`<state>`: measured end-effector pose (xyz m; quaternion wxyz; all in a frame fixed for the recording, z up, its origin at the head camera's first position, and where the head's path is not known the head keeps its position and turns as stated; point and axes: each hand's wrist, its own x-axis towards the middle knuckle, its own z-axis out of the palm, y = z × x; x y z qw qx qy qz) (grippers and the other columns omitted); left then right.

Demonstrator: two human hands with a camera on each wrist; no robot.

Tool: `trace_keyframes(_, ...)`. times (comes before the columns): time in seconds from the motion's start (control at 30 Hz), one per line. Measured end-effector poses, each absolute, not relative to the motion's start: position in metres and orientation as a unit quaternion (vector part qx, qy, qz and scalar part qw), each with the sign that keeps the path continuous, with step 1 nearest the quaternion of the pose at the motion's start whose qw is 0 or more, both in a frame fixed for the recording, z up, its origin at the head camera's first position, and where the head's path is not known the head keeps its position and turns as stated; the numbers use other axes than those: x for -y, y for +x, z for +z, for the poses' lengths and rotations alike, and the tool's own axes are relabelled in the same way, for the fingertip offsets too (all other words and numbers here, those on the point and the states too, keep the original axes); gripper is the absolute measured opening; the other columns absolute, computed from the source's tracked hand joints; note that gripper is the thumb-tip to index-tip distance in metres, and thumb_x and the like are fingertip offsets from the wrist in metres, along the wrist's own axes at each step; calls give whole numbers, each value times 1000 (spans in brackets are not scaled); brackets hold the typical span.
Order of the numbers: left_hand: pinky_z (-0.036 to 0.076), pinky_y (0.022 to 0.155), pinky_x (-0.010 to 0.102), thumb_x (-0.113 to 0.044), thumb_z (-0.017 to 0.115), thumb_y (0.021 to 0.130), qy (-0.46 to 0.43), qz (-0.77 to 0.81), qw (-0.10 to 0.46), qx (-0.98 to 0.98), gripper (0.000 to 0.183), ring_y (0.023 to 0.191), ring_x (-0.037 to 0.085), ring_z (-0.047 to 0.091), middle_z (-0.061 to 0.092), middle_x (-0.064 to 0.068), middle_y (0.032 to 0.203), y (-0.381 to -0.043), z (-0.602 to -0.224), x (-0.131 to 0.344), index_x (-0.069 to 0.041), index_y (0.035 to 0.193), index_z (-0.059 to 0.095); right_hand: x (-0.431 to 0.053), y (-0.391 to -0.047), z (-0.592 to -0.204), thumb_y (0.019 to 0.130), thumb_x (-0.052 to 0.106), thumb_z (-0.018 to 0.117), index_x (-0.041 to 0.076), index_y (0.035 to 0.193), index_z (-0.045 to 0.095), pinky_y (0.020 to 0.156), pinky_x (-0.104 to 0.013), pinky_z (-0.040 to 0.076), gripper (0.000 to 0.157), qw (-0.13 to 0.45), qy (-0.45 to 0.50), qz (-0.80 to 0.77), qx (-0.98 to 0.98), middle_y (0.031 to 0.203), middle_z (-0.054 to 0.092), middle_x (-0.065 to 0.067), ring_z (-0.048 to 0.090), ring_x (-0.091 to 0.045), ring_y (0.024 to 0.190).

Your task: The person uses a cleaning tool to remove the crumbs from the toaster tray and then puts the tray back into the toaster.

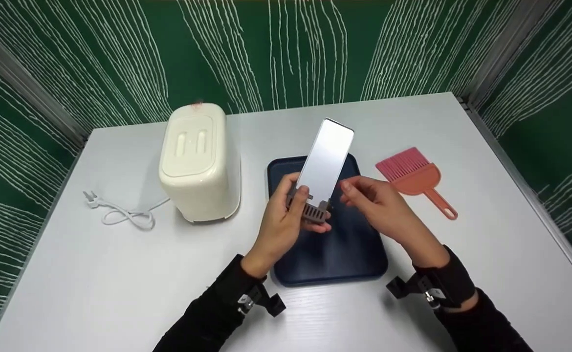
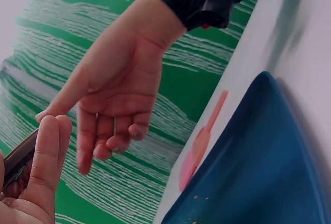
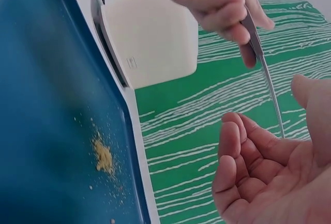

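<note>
My left hand [image 1: 278,222] grips the slotted grey end of a toaster crumb tray [image 1: 327,159], thumb on top and fingers beneath. Its flat, shiny metal plate slants up and away above a dark blue serving tray [image 1: 335,261]. Close by the plate's right edge is my right hand [image 1: 381,205], its fingers loosely bent and holding nothing. In the right wrist view, a small heap of yellowish crumbs [image 3: 103,157] lies on the blue tray, with finer bits scattered round it.
A cream toaster [image 1: 200,166] with a lid on top stands left of the blue tray. Its white cord [image 1: 129,215] lies looped beside it, ending in a plug. On the right rests an orange brush [image 1: 415,177] with pink bristles. Green walls surround the white table [image 1: 95,293].
</note>
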<state>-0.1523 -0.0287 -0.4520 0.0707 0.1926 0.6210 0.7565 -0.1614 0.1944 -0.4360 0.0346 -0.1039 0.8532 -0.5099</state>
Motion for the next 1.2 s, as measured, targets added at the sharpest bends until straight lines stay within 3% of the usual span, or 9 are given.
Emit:
trace_keyframes(0.13, 67, 72, 50, -26, 36, 119, 190, 759, 82, -617, 37, 83, 33, 80, 68, 33, 117, -148, -457, 22, -7, 150, 42, -189, -159, -438, 114, 27, 55, -1, 124, 73, 89, -22, 55, 35, 38, -119, -528, -840, 108, 77, -17, 74, -24, 100)
trace_keyframes(0.33, 66, 75, 55, -31, 35, 119, 188, 760, 87, -616, 40, 86, 37, 81, 67, 27, 123, -144, -464, 16, -9, 151, 40, -180, -154, -442, 113, 28, 58, -1, 134, 70, 88, -24, 57, 37, 46, -139, -540, -829, 120, 78, -16, 73, -16, 99)
trace_keyframes(0.47, 65, 76, 62, -43, 40, 115, 195, 760, 90, -614, 48, 89, 46, 80, 66, 24, 126, -143, -469, 13, -13, 152, 38, -174, -150, -446, 112, 25, 60, 0, 136, 69, 85, -24, 56, 37, 45, -138, -554, -819, 121, 78, -17, 72, -16, 97)
trace_keyframes(0.57, 63, 77, 66, -51, 43, 111, 204, 754, 96, -616, 56, 91, 45, 80, 65, 23, 128, -142, -472, 11, -16, 153, 37, -169, -149, -449, 111, 22, 60, -1, 135, 68, 84, -23, 56, 34, 36, -131, -571, -810, 120, 78, -18, 72, -12, 96)
trace_keyframes(0.7, 63, 76, 65, -48, 43, 113, 207, 744, 105, -626, 52, 87, 32, 82, 68, 23, 124, -141, -473, 10, -19, 155, 36, -166, -149, -452, 110, 18, 63, -3, 131, 69, 79, -21, 56, 30, 23, -119, -584, -803, 115, 78, -19, 72, -8, 89)
trace_keyframes(0.93, 64, 74, 63, -42, 42, 116, 199, 729, 120, -645, 43, 80, 30, 82, 73, 23, 113, -142, -472, 10, -23, 154, 37, -166, -150, -453, 108, 17, 67, -4, 131, 68, 75, -21, 56, 32, 33, -94, -597, -796, 114, 78, -20, 71, -6, 86)
trace_keyframes(1.07, 64, 73, 62, -48, 39, 115, 202, 716, 132, -656, 46, 78, 32, 81, 75, 25, 107, -144, -474, 11, -24, 154, 38, -166, -152, -453, 107, 17, 67, -5, 132, 68, 80, -20, 57, 33, 41, -90, -609, -787, 119, 77, -21, 73, -5, 92)
trace_keyframes(1.2, 65, 72, 58, -63, 33, 110, 211, 696, 143, -671, 61, 82, 40, 80, 75, 27, 105, -146, -473, 15, -22, 155, 38, -168, -153, -453, 108, 18, 67, -4, 133, 68, 84, -20, 57, 33, 50, -93, -616, -780, 123, 76, -20, 73, -6, 97)
